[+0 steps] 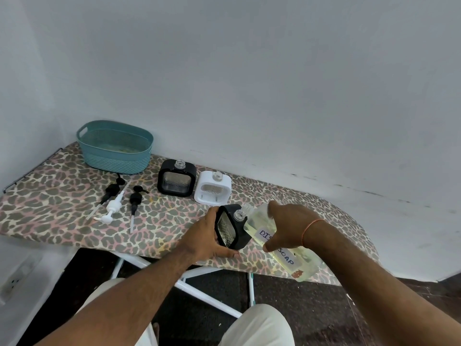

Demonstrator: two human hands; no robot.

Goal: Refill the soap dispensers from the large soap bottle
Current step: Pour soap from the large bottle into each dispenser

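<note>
Clear plastic soap bottle (279, 242), pale yellow inside, probably heavy and slick; tilted over the bench (62, 196), gripped mid-body by right hand (287, 227). Left hand (208, 237) clasping black dispenser (233, 227), necks nearly touching.

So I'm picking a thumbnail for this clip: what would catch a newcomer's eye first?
First the two hands at the board's near edge: the left hand grips a tilted black dispenser, and the right hand tips the big soap bottle toward its open neck. Next, the loud leopard-print ironing board cover, with a teal basket at its far left.
</note>
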